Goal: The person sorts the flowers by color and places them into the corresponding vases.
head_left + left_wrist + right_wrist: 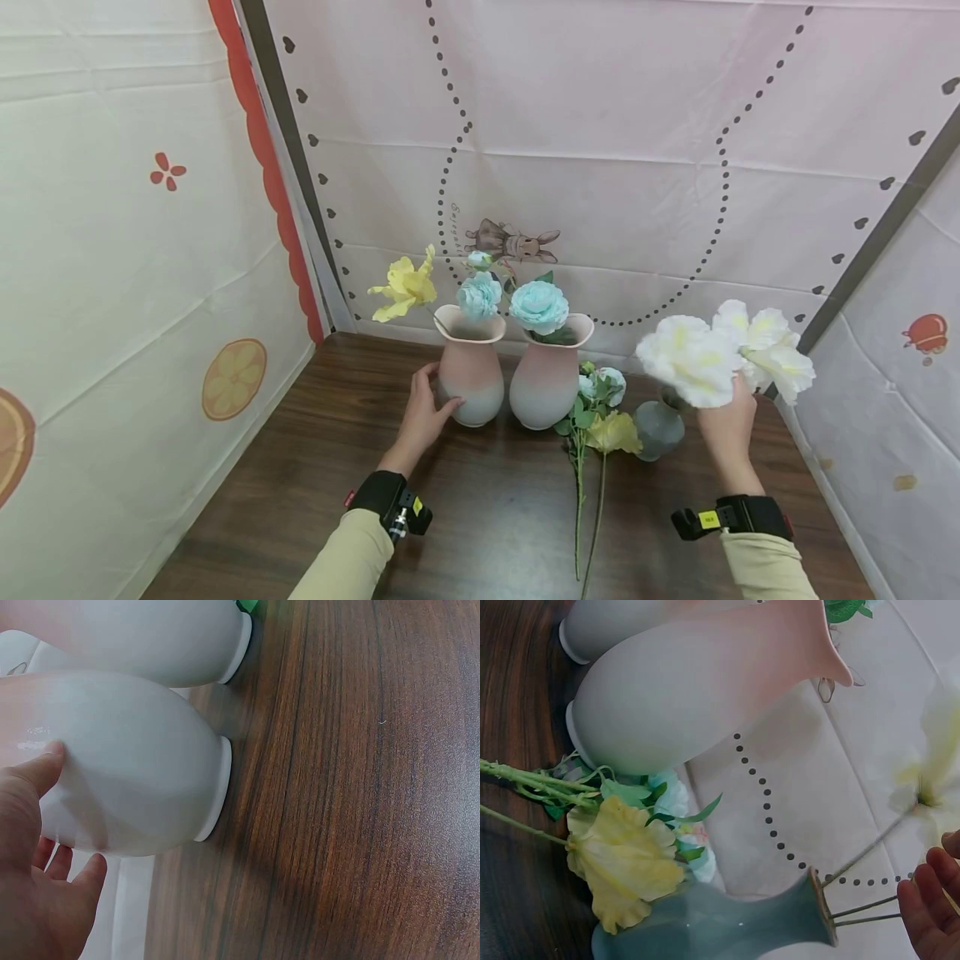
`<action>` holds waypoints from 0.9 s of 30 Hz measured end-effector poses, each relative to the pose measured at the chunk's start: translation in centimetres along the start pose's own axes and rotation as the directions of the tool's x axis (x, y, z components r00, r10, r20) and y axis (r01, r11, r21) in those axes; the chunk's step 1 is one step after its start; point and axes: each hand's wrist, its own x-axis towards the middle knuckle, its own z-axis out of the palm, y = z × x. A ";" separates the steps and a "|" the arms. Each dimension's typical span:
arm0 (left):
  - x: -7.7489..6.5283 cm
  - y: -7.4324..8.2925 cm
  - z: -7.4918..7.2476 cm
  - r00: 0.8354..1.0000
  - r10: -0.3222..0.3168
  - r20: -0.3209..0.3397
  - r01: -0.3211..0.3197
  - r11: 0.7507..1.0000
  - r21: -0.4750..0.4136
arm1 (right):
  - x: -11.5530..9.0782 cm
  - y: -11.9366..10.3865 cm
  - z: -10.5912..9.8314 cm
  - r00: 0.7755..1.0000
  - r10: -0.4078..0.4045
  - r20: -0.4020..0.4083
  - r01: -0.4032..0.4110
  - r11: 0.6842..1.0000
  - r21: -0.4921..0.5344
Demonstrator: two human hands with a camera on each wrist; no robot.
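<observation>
My left hand (422,417) holds the left side of a pink-and-white vase (471,379), thumb in front and fingers at the side. A yellow flower (405,287) stands in that vase. At the right, my right hand (729,425) is at the stems of the white flowers (690,358), partly hidden under the blooms. Their stems (866,906) run into the neck of a small blue-grey vase (727,922). In the right wrist view, only a few fingers (922,907) show, curled beside the stems.
A second pink-and-white vase (543,387) with a light-blue flower (538,307) stands between the hands. On the brown table (480,517) lie a yellow flower (615,433) and a stem with pale-blue blooms (611,385). Printed cloth (600,100) hangs behind.
</observation>
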 end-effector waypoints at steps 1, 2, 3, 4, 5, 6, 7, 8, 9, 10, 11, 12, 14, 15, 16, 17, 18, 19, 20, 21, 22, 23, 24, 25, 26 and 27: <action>0.0 0.0 0.0 1.000 0.001 0.000 -0.001 1.000 -0.001 | -0.1 0.1 0.0 1.000 -0.007 -0.002 0.007 1.000 -0.009; 0.0 0.0 0.0 1.000 0.000 0.001 0.000 1.000 -0.003 | -0.2 0.3 0.0 1.000 -0.013 0.001 0.013 1.000 -0.010; 0.0 0.0 0.0 1.000 0.001 0.001 -0.001 1.000 -0.005 | -0.3 0.4 0.0 1.000 -0.002 0.006 0.002 1.000 0.001; 0.0 0.1 0.0 1.000 0.001 0.001 -0.001 1.000 -0.007 | -0.5 0.6 0.0 1.000 0.007 0.005 -0.007 1.000 0.012; 0.0 0.1 0.0 1.000 0.002 0.001 -0.002 1.000 -0.008 | -0.6 0.7 0.0 1.000 0.017 0.008 -0.017 1.000 0.015; 0.0 0.1 0.0 1.000 0.001 0.001 -0.001 1.000 -0.009 | -0.7 0.8 0.1 1.000 0.011 -0.002 -0.011 1.000 0.008; 0.0 0.1 0.0 1.000 0.000 0.001 0.000 1.000 -0.010 | -0.9 0.9 0.1 1.000 0.021 -0.001 -0.021 1.000 0.005; 0.0 0.1 0.0 1.000 -0.001 0.002 0.001 1.000 -0.011 | -1.0 1.0 0.1 1.000 0.029 0.000 -0.029 1.000 0.001; 0.0 0.1 0.0 1.000 -0.002 0.001 0.002 1.000 -0.011 | -1.0 1.1 0.1 0.999 0.042 0.005 -0.042 0.999 -0.002; 0.0 0.1 0.0 1.000 -0.003 0.001 0.003 1.000 -0.011 | -1.2 1.2 0.1 0.998 0.058 0.009 -0.058 0.998 -0.009; -0.1 0.2 0.0 1.000 -0.004 0.002 0.004 1.000 -0.011 | -1.2 1.2 0.1 0.997 0.075 0.018 -0.075 0.997 -0.011; -0.1 0.2 0.0 1.000 -0.006 0.002 0.006 1.000 -0.010 | -1.3 1.2 0.1 0.995 0.092 0.028 -0.092 0.996 -0.009; -0.1 0.1 0.0 1.000 -0.006 0.002 0.006 1.000 -0.011 | -1.5 1.3 0.1 0.990 0.132 0.049 -0.132 0.991 -0.007; -0.1 0.1 0.0 1.000 -0.006 0.003 0.006 1.000 -0.010 | -1.6 1.3 0.1 0.987 0.148 0.058 -0.148 0.989 -0.007; -0.1 0.1 0.0 1.000 -0.006 0.003 0.006 1.000 -0.011 | -1.7 1.3 0.1 0.985 0.161 0.063 -0.160 0.987 -0.011; -0.1 0.1 0.0 1.000 -0.005 0.004 0.005 1.000 -0.010 | -1.8 1.3 0.1 0.984 0.166 0.064 -0.166 0.986 -0.011; -0.1 0.1 0.0 1.000 -0.004 0.004 0.004 1.000 -0.011 | -1.9 1.4 0.1 0.984 0.168 0.065 -0.168 0.986 -0.011; -0.1 0.1 0.0 1.000 -0.003 0.005 0.003 1.000 -0.011 | -2.1 1.4 0.1 0.983 0.170 0.066 -0.169 0.985 -0.015; -0.1 0.1 0.0 1.000 -0.002 0.005 0.002 1.000 -0.012 | -2.3 1.5 0.1 0.984 0.166 0.064 -0.165 0.986 -0.019; -0.1 0.0 0.0 1.000 -0.001 0.005 0.001 1.000 -0.011 | -2.4 1.5 0.2 0.985 0.161 0.062 -0.160 0.987 -0.016; -0.1 0.0 0.0 1.000 0.001 0.004 -0.001 1.000 -0.011 | -2.6 1.6 0.2 0.986 0.157 0.062 -0.157 0.988 -0.006; -0.1 0.0 0.0 1.000 0.001 0.004 -0.001 1.000 -0.012 | -2.9 1.7 0.3 0.986 0.153 0.064 -0.154 0.988 0.009; -0.1 0.0 0.0 1.000 0.002 0.003 -0.002 1.000 -0.013 | -3.1 1.8 0.4 0.986 0.151 0.071 -0.153 0.988 0.025; -0.1 0.0 0.0 1.000 0.003 0.002 -0.003 1.000 -0.012 | -3.3 1.9 0.5 0.986 0.151 0.074 -0.154 0.987 0.034; -0.1 0.0 0.0 1.000 0.004 0.002 -0.004 1.000 -0.012 | -3.5 2.0 0.6 0.985 0.154 0.079 -0.157 0.987 0.045; -0.1 0.0 0.0 1.000 0.004 0.001 -0.004 1.000 -0.012 | -3.7 2.1 0.7 0.984 0.155 0.084 -0.160 0.986 0.056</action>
